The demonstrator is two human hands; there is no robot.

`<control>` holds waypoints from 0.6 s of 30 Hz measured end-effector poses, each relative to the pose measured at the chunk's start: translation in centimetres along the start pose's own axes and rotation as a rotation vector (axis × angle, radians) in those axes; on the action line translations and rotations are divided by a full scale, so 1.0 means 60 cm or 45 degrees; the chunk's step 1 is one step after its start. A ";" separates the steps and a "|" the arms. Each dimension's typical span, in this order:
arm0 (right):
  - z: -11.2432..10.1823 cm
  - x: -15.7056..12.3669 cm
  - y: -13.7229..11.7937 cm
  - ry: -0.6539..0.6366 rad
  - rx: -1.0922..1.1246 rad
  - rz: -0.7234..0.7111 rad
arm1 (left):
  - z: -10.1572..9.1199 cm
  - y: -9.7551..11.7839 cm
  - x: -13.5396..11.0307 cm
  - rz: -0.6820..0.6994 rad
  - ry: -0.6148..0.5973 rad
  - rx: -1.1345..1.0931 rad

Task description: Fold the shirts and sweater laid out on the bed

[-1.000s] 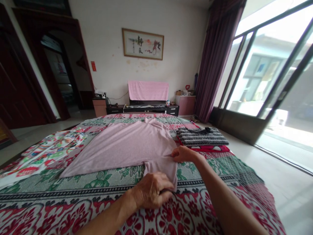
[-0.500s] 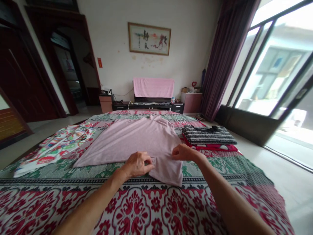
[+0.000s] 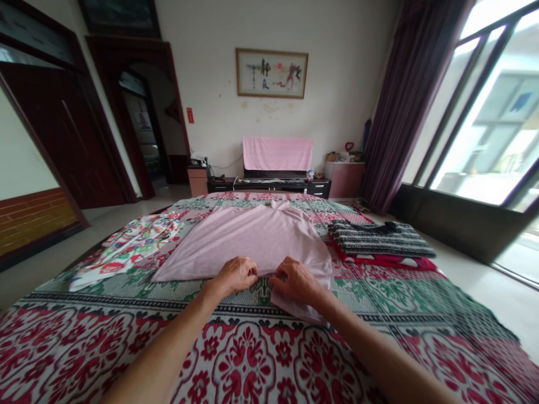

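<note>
A pale pink shirt (image 3: pixel 252 235) lies spread on a patterned bedspread (image 3: pixel 248 353), its collar at the far side and one sleeve toward me. My left hand (image 3: pixel 236 275) is closed, thumb and fingers pinching the shirt's near edge. Just to the right, my right hand (image 3: pixel 295 280) also has its fingers closed on the shirt, where the sleeve meets the near edge. It covers part of that sleeve. A small gap separates the two hands, and the exact bit of fabric in each pinch is hidden by the fingers.
A colourful printed garment (image 3: pixel 135 244) lies on the left of the bed. To the right, a black-and-white knitted garment (image 3: pixel 379 238) is stacked on red fabric (image 3: pixel 391 262). Beyond the bed stands a low black cabinet (image 3: pixel 269 184) with a pink cloth (image 3: pixel 278 153) above it.
My right hand has moved left from the shirt's right part to beside my left hand. My left hand has shifted left along the near edge. The view has turned slightly left.
</note>
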State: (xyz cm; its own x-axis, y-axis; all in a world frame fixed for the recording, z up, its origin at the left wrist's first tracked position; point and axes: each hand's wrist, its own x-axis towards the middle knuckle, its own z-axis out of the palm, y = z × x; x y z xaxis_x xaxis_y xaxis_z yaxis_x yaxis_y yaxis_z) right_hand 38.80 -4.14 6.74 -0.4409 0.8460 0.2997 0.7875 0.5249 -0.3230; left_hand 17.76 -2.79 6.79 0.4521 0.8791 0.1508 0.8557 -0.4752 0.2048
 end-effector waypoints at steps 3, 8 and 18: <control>0.005 0.004 -0.005 0.010 -0.082 0.127 | 0.000 -0.002 0.001 0.004 0.001 0.002; 0.006 0.010 0.001 -0.043 -0.090 0.089 | 0.000 0.001 0.003 -0.013 0.005 0.016; -0.002 0.002 0.011 -0.054 0.059 -0.171 | 0.001 0.007 -0.001 -0.078 0.093 0.041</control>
State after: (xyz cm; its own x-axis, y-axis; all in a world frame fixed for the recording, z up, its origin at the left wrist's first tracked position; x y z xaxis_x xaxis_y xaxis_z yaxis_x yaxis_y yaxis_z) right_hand 39.34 -3.69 6.69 -0.5595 0.7706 0.3052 0.6998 0.6365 -0.3242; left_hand 18.13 -3.02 6.81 0.3799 0.9010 0.2095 0.8894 -0.4180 0.1851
